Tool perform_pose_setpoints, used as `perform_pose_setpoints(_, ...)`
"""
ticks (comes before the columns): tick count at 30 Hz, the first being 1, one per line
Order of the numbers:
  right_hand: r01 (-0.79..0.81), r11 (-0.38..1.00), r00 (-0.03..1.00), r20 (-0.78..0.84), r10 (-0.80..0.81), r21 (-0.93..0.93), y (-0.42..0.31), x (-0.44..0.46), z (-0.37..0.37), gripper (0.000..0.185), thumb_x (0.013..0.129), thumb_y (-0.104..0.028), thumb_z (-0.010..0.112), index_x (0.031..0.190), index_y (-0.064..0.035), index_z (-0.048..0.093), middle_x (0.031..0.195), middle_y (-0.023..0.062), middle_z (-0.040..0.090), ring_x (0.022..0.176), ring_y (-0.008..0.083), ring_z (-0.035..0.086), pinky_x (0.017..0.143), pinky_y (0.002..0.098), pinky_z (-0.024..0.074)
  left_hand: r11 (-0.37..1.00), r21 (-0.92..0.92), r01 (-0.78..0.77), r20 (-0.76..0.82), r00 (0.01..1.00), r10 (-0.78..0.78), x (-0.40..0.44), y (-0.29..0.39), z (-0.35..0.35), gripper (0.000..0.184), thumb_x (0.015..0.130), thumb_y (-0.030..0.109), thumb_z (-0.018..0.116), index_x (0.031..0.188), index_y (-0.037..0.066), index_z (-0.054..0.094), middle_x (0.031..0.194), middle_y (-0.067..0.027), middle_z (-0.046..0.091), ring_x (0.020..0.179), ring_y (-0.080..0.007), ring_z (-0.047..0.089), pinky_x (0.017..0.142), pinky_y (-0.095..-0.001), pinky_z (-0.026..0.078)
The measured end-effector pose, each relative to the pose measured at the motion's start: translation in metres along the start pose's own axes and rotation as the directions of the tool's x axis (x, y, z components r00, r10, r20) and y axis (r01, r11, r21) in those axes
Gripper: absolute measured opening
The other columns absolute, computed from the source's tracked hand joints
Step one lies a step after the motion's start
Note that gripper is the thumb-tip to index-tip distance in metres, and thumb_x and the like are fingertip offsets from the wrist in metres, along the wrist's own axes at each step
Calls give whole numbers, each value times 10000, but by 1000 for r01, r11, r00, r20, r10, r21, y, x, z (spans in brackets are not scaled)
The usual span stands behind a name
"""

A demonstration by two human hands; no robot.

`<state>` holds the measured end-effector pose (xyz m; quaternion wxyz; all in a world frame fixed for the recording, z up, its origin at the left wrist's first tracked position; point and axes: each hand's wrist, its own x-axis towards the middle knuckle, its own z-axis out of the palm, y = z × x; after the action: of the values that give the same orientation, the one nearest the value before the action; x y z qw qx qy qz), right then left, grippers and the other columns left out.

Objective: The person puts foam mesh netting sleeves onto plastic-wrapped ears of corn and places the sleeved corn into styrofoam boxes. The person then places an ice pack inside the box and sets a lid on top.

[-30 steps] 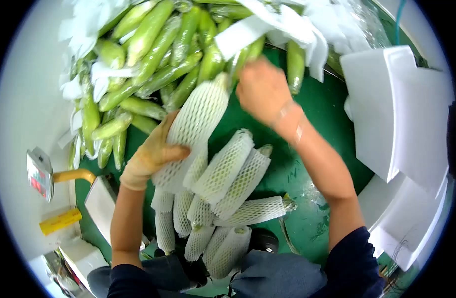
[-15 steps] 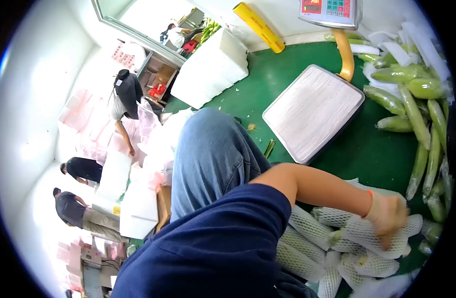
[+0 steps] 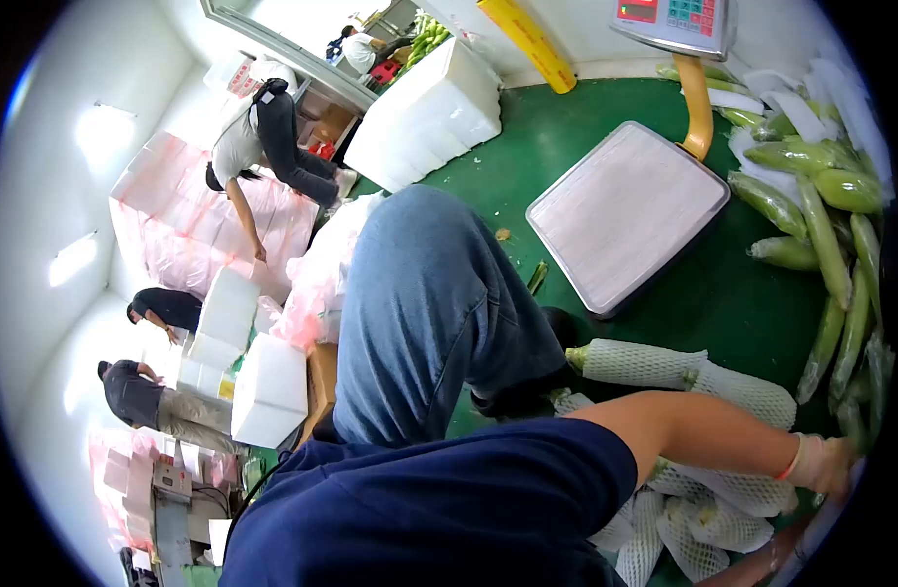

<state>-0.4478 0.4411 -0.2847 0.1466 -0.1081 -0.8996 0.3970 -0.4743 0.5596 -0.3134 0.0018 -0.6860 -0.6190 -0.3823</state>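
My left hand (image 3: 823, 464), in a pale thin glove with an orange cuff edge, reaches to the right rim of the head view. Its fingers run into the dark edge, so their grip does not show. Below its forearm lie long green gourd-like vegetables in white foam nets (image 3: 742, 391), several of them in a heap. What looks like my right forearm (image 3: 762, 560) enters at the bottom right; its hand is blurred in shadow. Close above my left hand are long green vegetables in clear film (image 3: 829, 342).
A platform scale (image 3: 630, 215) with a yellow post stands on the green floor beyond my bent knee (image 3: 420, 293). A yellow roll (image 3: 527, 44) leans at the wall. White foam boxes (image 3: 270, 386) are at left. Several other people work at left and in the back.
My left hand has moved off the foam-netted vegetables to the right and slightly down. The view has shifted, showing more of my knee and shoe. A person behind bends lower.
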Motion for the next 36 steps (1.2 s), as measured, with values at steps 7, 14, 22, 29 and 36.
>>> perform_pose_setpoints(7,-177,968,956,-263,126,-179,121,-2,-60,389,829,-325,621,1096,-42,602,864,87,667,740,210,617,672,343,488,956,141,258,-118,963,-243,73,-51,27,385,864,240,464,1179,22,512,1186,-158,543,1114,-275,505,950,-420,383)
perform_pose_setpoints(14,-590,621,726,-676,129,-516,299,1,-199,361,827,-331,606,1029,-35,644,916,97,677,794,213,629,722,338,494,892,218,397,-171,915,-365,100,-1,32,274,857,228,475,949,12,616,904,-204,626,831,-330,629,689,-444,511)
perform_pose_setpoints(22,-268,866,393,-773,498,421,172,8,-222,503,793,-390,618,751,111,629,618,212,618,606,253,618,611,373,477,974,158,-162,-28,985,168,81,-89,36,333,891,174,462,1177,7,493,1085,-119,564,1006,-239,542,869,-327,443)
perform_pose_setpoints(29,-287,727,311,-658,686,624,104,-17,-102,378,819,-256,596,647,75,538,536,205,506,470,233,474,512,393,389,292,-779,554,255,707,-659,-5,-60,-37,215,861,256,596,898,44,597,901,-114,605,753,-197,559,707,-294,466)
perform_pose_setpoints(36,-321,661,455,-501,736,679,179,-28,-65,323,826,-265,601,991,14,595,968,184,634,866,315,622,773,385,483,688,-426,587,-125,715,-688,-33,-62,18,246,939,280,485,938,58,590,968,-122,649,889,-261,606,760,-365,475)
